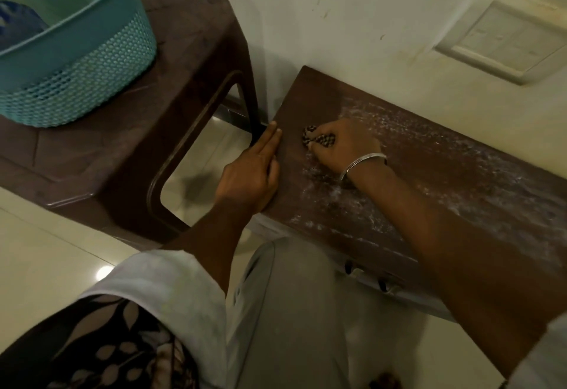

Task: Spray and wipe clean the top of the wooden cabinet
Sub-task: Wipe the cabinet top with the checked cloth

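basket (92, 60): teal, perforated, on brown stool (171, 112); blue item inside, unclear what
cabinet (429, 173): against wall, long axis runs left-far to right-near; top streaked white
cloth (317, 139): checked, bunched, near top's left end
right hand (343, 143): clenched on cloth, pressing down
left hand (254, 170): released, flat on cabinet's left edge

The cabinet top (445, 180) stands against the wall (352, 20), with the cloth (317, 140) on its left end under the right hand (346, 143), the left hand (254, 173) on its left edge, and a basket (76, 51) on the stool (184, 81) further left.
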